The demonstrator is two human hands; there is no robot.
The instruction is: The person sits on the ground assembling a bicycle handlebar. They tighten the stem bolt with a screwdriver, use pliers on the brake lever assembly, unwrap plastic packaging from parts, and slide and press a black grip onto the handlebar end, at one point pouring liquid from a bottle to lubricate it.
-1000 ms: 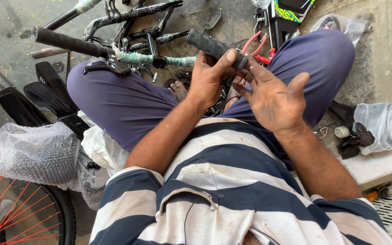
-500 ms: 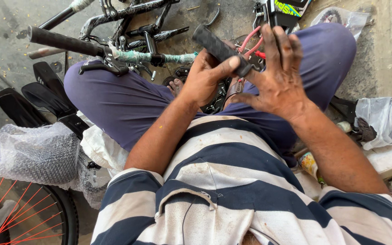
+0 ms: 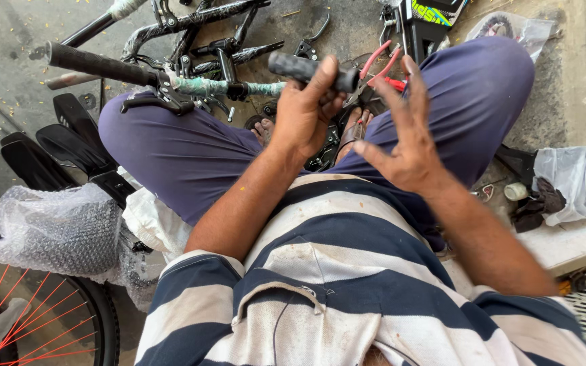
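Handlebar grip (image 3: pixel 306 69), the loose black rubber one, sits in the left hand (image 3: pixel 304 112), clear of the bar and raised above the lap. Starting at the left edge: a wheel with red spokes (image 3: pixel 8 318) shows in the lower corner, a wad of bubble wrap (image 3: pixel 49 230) lies above it, and black plastic mudguards (image 3: pixel 55 146) lie beside the person's knee. Next comes the bicycle handlebar (image 3: pixel 191 85), resting across the left thigh. Its far end already wears a matching black grip (image 3: pixel 100 64), with a brake lever (image 3: pixel 161 98) clamped just inside it. The near end, wrapped in pale protective film, points toward the left hand and is bare, so by my reading one side is fitted and the other is yet to be done.

The left hand is closed round the loose grip, fingers curled over it and the thumb pressed along its top. The right hand (image 3: pixel 408 146) is spread wide with fingers splayed, holding nothing, close beside the grip's end but not touching it. Behind it, red-handled pliers (image 3: pixel 382 66) lie on the ground among bicycle parts. Further right, a crumpled white bag (image 3: pixel 571 179) rests on a pale slab (image 3: pixel 578 244).
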